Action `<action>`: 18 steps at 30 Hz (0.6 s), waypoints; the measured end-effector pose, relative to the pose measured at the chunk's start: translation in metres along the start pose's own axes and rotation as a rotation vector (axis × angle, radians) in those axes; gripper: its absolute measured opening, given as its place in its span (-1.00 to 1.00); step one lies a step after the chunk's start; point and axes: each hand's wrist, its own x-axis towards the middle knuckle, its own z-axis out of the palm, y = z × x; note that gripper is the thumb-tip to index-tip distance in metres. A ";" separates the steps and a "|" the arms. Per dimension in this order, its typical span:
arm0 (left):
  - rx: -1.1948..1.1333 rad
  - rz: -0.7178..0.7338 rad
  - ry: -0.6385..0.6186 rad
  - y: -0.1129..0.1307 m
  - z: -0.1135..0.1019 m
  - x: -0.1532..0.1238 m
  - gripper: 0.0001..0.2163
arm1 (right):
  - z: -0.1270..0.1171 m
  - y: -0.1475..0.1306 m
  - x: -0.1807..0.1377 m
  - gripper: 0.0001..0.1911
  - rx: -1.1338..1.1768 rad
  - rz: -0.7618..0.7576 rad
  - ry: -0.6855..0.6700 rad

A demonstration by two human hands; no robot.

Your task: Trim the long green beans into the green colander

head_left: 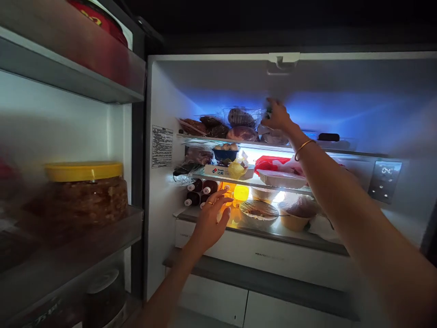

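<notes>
Inside the open fridge [211,58], as the head view shows, the right hand [278,117] reaches over the upper shelf [218,139], its fingers bent around a small dark patch, and I cannot tell whether they pinch anything; just left of that grip sits a clear plastic package [241,117], with a black object [328,136] farther to its right. Lower down, the left hand [212,222] hangs with fingers loosely parted, dark bottles [195,186] to its upper left, an orange bottle [227,187] just beyond its fingertips, and a film-covered dish [259,208] to its right.
</notes>
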 end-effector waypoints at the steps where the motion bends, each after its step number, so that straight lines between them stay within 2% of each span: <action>1: -0.001 0.008 0.009 -0.001 0.000 0.001 -0.78 | 0.000 -0.007 0.003 -0.12 -0.034 -0.069 -0.016; 3: 0.007 0.019 0.025 -0.004 -0.001 0.002 -0.78 | 0.001 -0.019 0.008 -0.10 -0.121 -0.164 -0.052; 8: 0.025 0.024 0.061 -0.008 -0.009 0.002 -0.78 | 0.014 -0.039 0.009 -0.19 -0.237 -0.242 -0.034; 12: 0.026 0.018 0.074 -0.012 -0.015 0.001 -0.78 | 0.020 -0.046 0.010 -0.25 -0.266 -0.235 0.000; 18: 0.023 0.024 0.072 -0.015 -0.017 0.004 -0.78 | 0.022 -0.050 0.008 -0.47 -0.246 -0.183 -0.001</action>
